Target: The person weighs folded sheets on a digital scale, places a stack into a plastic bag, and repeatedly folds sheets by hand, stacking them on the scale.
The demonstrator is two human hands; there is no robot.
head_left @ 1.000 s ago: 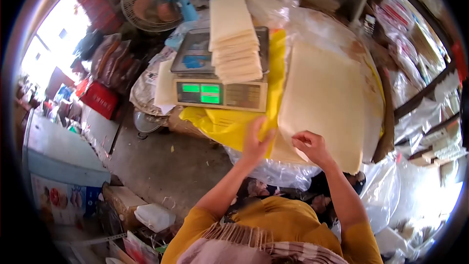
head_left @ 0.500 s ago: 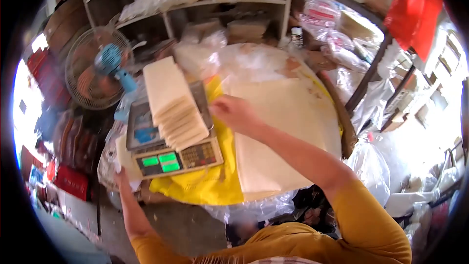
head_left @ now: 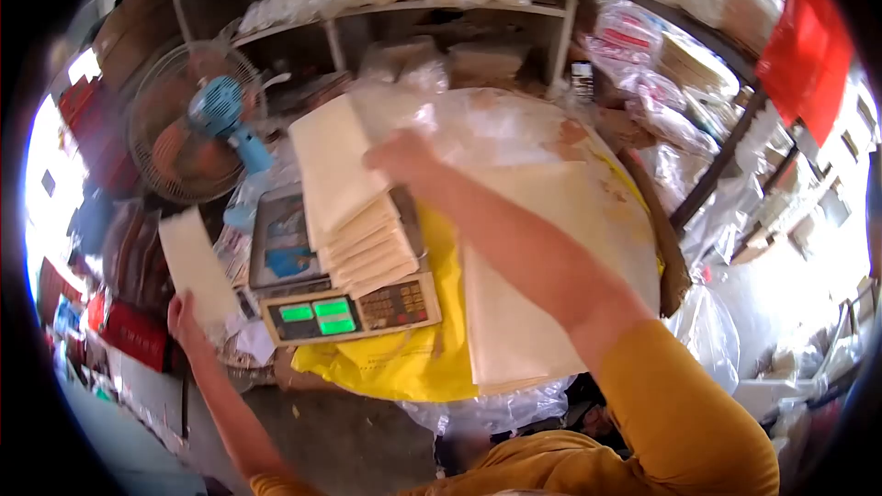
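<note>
At the far left we see a bright red bag [head_left: 135, 335] with white lettering, and just to its right the left hand [head_left: 183, 318], closed in a pinch on the lower edge of a cream rectangular sheet [head_left: 196, 257]. That sheet is held up, tilted, beside the scale rather than on it. Behind it, a round wire-caged fan with a light-blue plastic body [head_left: 219, 108] stands near the far edge of the table [head_left: 496, 115]. Next we come to a beige electronic scale [head_left: 395, 307] with green-lit displays and a metal pan. On the pan lies a stack of cream rectangular sheets [head_left: 366, 248], fanned in steps at the near end, its far end overhanging the pan. The right hand [head_left: 401, 158] is at the right side of the stack's upper part, fingers curled; it is blurred, and we cannot tell whether it grips a sheet. Bright yellow plastic sheeting [head_left: 443, 266] spreads beneath the scale and to its right, where we find a broad pile of larger cream sheets [head_left: 547, 312] under the right forearm. At the upper right, a glossy red plastic bag [head_left: 808, 55] hangs.
</note>
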